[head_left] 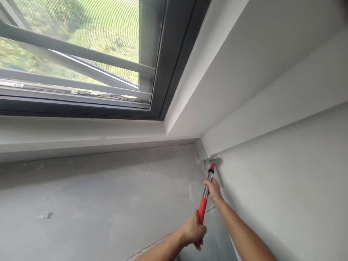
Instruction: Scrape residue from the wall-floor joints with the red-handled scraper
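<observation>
Two hands on scraper (pixel 206 192): left hand (pixel 193 229) clenched round red grip, right hand (pixel 213 188) wrapped on steel shaft near head. Blade (pixel 213 160) set in corner where grey wall (pixel 108 195) meets white wall (pixel 285 188), below window (pixel 81 54). Best kept flat, pressed evenly, pushed in short strokes, without gouging plaster.

The scraper (pixel 206 192) blade's edge is too small to make out.

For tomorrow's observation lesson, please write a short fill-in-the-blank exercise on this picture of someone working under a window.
1. Both hands grip a tool with a ____ handle.
2. The right hand holds it nearer the ____ than the left hand.
3. The tool's head meets the grey surface in the ____ below the window.

Missing words: red; head; corner
</observation>
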